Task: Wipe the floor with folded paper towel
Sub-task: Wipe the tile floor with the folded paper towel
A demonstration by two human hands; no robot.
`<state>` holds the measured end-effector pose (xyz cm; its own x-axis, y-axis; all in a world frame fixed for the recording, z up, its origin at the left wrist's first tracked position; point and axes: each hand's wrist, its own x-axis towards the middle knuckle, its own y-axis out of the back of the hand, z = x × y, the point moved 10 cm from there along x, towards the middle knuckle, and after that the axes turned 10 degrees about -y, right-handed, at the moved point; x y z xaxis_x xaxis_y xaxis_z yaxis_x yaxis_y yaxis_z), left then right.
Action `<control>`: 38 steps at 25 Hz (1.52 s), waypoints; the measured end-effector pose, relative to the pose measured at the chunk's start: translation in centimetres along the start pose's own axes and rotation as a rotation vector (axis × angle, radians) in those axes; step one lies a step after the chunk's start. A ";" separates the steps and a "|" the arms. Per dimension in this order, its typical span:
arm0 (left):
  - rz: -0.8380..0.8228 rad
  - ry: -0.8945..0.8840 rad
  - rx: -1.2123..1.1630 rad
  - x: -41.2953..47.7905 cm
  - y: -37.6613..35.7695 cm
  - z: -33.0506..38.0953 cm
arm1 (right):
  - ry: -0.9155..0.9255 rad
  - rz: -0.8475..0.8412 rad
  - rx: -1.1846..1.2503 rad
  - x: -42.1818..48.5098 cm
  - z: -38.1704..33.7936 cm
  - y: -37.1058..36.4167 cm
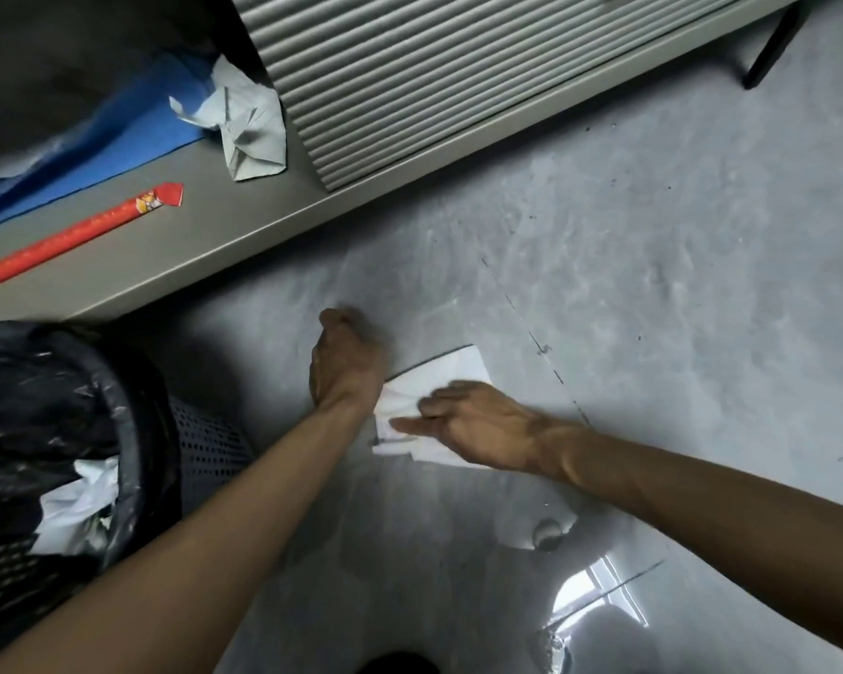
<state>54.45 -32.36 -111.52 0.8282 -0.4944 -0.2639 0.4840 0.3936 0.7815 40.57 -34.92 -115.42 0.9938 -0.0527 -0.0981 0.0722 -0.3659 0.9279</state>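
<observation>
You are in what looks like an office or storeroom: the floor [653,235] is bare, polished grey concrete, and along the far side runs a low grey ledge [215,226] carrying a cabinet [410,75] with a ribbed roller-shutter front. At the near left stands a perforated waste bin [205,445] lined with a black bag [45,406]. A red wrapped roll [69,235], a blue sheet [132,128] and crumpled paper [249,124] lie on the ledge's left part.

A low grey ledge [244,221] ran slantwise across the upper view, and a ribbed grey cabinet front [434,80] rose from its right part. Below the ledge spread a glossy grey floor [677,265], scuffed and speckled, with a bright window reflection [599,600] well below the ledge. A black furniture leg [770,46] stood past the ledge's right end.
</observation>
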 end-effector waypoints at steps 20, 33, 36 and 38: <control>-0.312 -0.351 0.105 -3.0 -8.2 5.8 | -1.332 0.484 -0.027 -15.4 24.9 10.0; -0.074 0.008 -0.027 0.5 -1.4 -0.3 | -1.106 0.403 -0.043 1.4 22.4 10.1; 0.069 0.091 -0.109 0.6 0.2 -1.0 | -0.739 0.212 0.246 8.6 11.1 4.7; 0.107 0.075 -0.096 0.6 1.0 -0.4 | -0.493 0.015 0.436 10.2 2.9 0.6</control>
<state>55.60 -31.94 -111.11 0.8935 -0.3879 -0.2262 0.4137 0.5152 0.7506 50.54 -38.36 -116.89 0.8314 -0.4424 -0.3363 -0.0851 -0.6995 0.7095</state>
